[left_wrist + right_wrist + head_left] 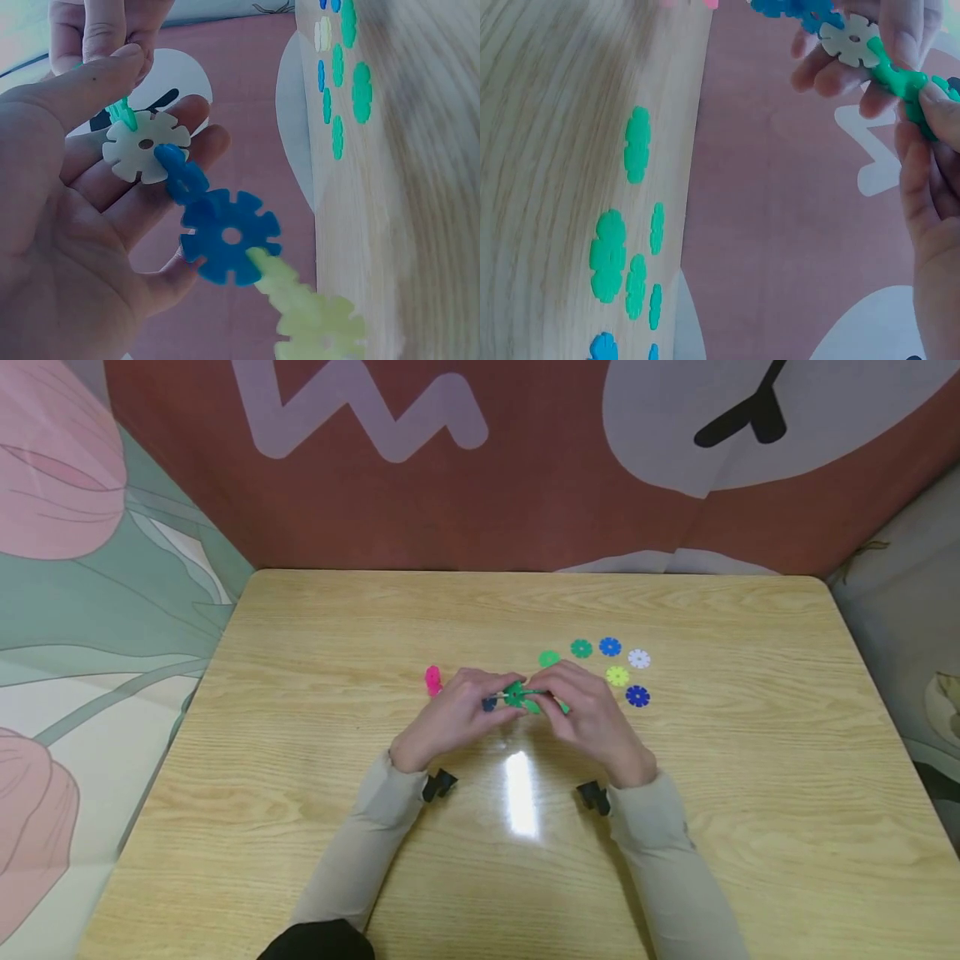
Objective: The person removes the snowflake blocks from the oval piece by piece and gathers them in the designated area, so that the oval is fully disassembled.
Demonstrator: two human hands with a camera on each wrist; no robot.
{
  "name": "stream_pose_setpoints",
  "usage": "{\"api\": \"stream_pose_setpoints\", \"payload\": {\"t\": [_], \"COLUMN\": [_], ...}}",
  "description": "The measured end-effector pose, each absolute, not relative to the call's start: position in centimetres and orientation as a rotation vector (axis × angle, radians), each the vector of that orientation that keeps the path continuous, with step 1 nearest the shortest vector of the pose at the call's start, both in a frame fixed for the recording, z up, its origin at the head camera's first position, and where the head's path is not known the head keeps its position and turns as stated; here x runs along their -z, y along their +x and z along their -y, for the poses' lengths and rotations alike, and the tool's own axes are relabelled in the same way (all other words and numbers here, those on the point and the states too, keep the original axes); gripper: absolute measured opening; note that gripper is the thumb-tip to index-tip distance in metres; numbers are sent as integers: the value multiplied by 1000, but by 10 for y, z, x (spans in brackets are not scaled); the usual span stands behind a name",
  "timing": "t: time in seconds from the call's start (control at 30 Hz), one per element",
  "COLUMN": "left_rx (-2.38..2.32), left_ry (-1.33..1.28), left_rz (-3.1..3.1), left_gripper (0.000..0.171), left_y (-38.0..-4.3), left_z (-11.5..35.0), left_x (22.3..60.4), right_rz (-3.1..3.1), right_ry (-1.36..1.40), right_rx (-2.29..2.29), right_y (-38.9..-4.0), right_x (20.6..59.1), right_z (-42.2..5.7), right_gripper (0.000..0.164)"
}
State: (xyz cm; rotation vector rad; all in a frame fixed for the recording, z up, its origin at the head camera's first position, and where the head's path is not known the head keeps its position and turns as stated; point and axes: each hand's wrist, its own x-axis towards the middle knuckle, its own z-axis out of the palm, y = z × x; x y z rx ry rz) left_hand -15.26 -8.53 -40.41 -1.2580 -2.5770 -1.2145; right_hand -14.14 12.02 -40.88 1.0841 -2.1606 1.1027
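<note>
At frame centre, the left hand (461,713) and right hand (594,713) pinch notched green discs (514,695); straight, untwisted pressure should seat them best.

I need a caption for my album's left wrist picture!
A left hand and right hand hold a chain of green, white, blue and yellow discs; loose discs lie on the table.

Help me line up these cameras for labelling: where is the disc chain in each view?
Head: chain centre, between left hand and right hand, partly hidden.
Left wrist: chain slants from upper left to bottom edge.
Right wrist: chain top right, cut by top edge.
Shared landmark: loose green discs.
</note>
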Motion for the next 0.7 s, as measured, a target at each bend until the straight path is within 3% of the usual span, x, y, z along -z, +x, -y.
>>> {"api": "stream_pose_setpoints", "payload": {"t": [0.13, 0.33, 0.7], "left_rx": [1227, 1251, 1238], "left_ry": [-1258, -1224, -1140], "left_rz": [2569, 2581, 2667], "left_gripper": [36, 36, 45], "left_y": [-152, -152, -150], "left_z": [85, 84, 85], "left_x": [404, 404, 401], "right_rz": [2141, 2161, 2144], "right_ry": [1058, 1031, 860], "right_rx": [-1089, -1092, -1143], "right_y": [-141, -141, -144], "right_x": [409, 406, 395], "right_z": [-120, -122, -149], "right_gripper": [10, 4, 15]}}
